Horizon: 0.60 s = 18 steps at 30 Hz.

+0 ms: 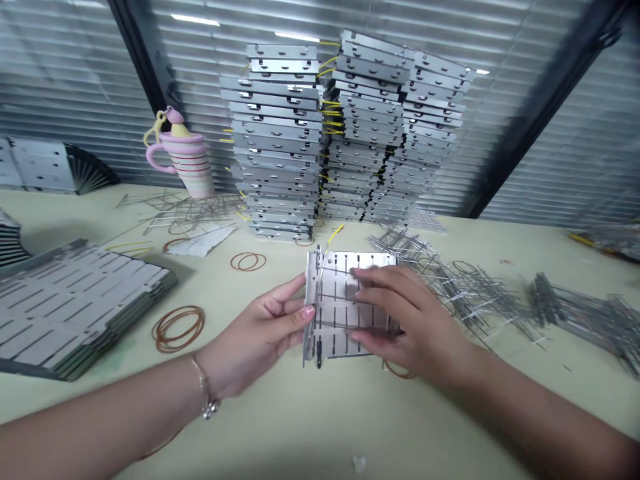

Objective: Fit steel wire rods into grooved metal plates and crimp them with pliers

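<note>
Panel [340, 343]: one, slotted, touched by two hands [260, 333] [420, 320].

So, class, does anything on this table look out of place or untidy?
Two things. The pink-handled cup looks odd among so many metal parts, beside the tall panel stacks. And the thin rods beyond the right hand lie scattered, crossing at many angles. I see no clear spill or damage.
</note>
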Each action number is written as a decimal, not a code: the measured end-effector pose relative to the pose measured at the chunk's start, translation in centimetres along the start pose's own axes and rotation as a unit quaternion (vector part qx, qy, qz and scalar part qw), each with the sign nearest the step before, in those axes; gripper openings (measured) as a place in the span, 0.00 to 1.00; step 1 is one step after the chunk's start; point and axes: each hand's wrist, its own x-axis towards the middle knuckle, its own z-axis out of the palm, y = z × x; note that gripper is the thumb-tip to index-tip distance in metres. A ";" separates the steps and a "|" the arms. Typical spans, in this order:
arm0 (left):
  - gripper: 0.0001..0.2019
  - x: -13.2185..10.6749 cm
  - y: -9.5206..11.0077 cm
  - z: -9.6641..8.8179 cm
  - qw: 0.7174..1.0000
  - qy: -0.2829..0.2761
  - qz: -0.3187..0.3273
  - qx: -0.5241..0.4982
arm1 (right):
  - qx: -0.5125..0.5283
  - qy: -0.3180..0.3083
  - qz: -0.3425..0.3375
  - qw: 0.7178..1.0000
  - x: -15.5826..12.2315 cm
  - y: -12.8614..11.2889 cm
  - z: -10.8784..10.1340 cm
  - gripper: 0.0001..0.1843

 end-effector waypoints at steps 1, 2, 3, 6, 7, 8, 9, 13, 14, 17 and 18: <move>0.30 0.0 0.0 0.1 1.000 0.007 0.002 0.003 | 0.003 -0.004 -0.010 1.000 0.0 0.1 0.0 0.21; 0.31 -0.1 -0.1 0.1 1.000 0.014 0.003 0.006 | 0.006 -0.008 -0.021 1.000 0.0 0.2 0.1 0.21; 0.32 -0.1 -0.1 0.1 1.000 0.019 0.005 0.007 | 0.006 -0.012 -0.031 0.999 0.0 0.3 0.1 0.20; 0.33 -0.1 -0.1 0.2 1.000 0.018 0.014 0.011 | 0.002 -0.012 -0.055 0.998 0.0 0.1 0.2 0.19; 0.33 -0.1 -0.1 0.1 1.000 0.016 0.017 0.014 | -0.002 -0.008 -0.057 0.998 0.0 0.0 0.2 0.19; 0.34 -0.1 -0.1 0.1 1.000 0.012 0.020 0.017 | -0.006 -0.004 -0.059 0.998 0.0 -0.1 0.2 0.19; 0.34 -0.1 -0.2 0.1 1.000 0.007 0.022 0.018 | -0.010 -0.002 -0.061 0.998 0.0 -0.2 0.2 0.19; 0.34 -0.1 -0.4 -0.1 0.999 -0.011 0.035 0.014 | -0.015 0.004 -0.067 0.998 0.1 -0.4 0.2 0.17; 0.33 -0.1 -0.5 -0.1 0.999 -0.011 0.041 0.016 | -0.013 0.008 -0.070 0.997 0.1 -0.4 0.1 0.17; 0.32 -0.2 -0.6 0.1 0.997 -0.010 0.062 0.036 | -0.008 0.021 -0.083 0.996 0.2 -0.4 0.1 0.15; 0.31 -0.2 -0.6 0.2 0.997 -0.012 0.067 0.045 | -0.007 0.025 -0.086 0.996 0.2 -0.4 0.1 0.14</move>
